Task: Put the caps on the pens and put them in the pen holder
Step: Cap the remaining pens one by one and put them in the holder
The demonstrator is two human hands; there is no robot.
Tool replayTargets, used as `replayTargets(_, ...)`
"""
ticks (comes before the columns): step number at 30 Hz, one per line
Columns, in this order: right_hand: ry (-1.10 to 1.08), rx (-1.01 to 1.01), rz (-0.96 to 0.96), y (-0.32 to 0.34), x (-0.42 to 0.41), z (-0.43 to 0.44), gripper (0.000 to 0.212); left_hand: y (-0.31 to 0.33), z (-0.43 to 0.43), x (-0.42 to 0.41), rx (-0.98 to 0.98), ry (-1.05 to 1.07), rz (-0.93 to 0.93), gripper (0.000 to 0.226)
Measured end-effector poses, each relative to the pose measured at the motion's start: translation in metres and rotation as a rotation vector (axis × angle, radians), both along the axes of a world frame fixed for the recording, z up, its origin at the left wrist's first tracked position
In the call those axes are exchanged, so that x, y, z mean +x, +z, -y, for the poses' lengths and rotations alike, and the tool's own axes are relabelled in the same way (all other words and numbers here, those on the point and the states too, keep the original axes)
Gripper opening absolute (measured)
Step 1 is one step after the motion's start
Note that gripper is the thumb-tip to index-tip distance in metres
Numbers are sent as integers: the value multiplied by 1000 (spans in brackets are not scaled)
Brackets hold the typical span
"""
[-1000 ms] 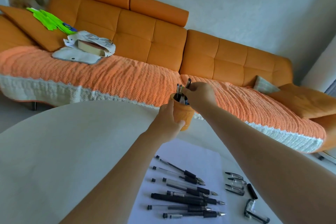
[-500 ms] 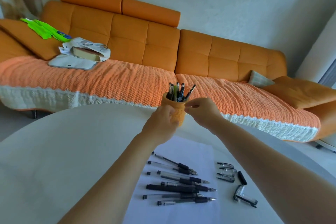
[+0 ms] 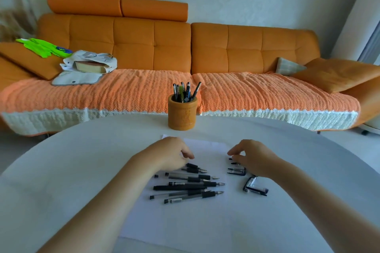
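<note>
The uncapped pens (image 3: 186,187) lie in a loose row on the white sheet of paper (image 3: 185,222) at lower centre, tips pointing right toward the loose caps (image 3: 236,170), probably so pen and cap can be taken together. The left hand (image 3: 170,155) hovers, loosely curled and apparently empty, over the row's upper end, while the right hand (image 3: 253,156) curls over the caps, its grip unclear. The orange pen holder (image 3: 182,114) stands at mid-frame beyond both hands, already holding several pens.

orange pen holder (image 3: 182,114): upright, holds pens | uncapped pens (image 3: 186,186): flat on paper | caps (image 3: 237,171): right
</note>
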State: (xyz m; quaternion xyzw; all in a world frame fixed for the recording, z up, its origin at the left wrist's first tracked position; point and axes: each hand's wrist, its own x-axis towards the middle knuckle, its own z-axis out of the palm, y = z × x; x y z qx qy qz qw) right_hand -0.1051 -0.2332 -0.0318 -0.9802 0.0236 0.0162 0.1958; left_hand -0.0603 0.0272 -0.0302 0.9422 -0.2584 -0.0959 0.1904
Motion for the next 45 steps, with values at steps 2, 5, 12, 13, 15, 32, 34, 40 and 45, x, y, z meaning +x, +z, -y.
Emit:
replayTargets(2,17,-57,12,-4,-4,5,22,-3,-2,-1,50,-25,0,34)
replayTargets(5,13,-43,13,-4,-3,7,22,-6,-4,-3,73,-46,31,34)
replayTargets(12,63,-75,72,-4,-2,4,6,-12,2,-5,22,20,114,6)
replayTargets(13,74,-53,91,-3,-2,3,4,-12,3,-6,15,32,128,5)
replayTargets(15,99,72,122,-2,-3,2,5,-10,7,-8,-25,53,145,5)
replayTargets(32,29,651,80,5,-10,-18,20,1,19,-20,-209,58,160,8)
replayTargets(34,43,639,83,6,-12,-20,19,1,19,-21,-211,57,160,8)
replayTargets(40,108,614,72,7,-17,-28,17,3,21,-25,-262,42,98,9)
replayTargets(45,-3,841,42,5,-17,-32,10,7,22,-29,-303,17,49,16)
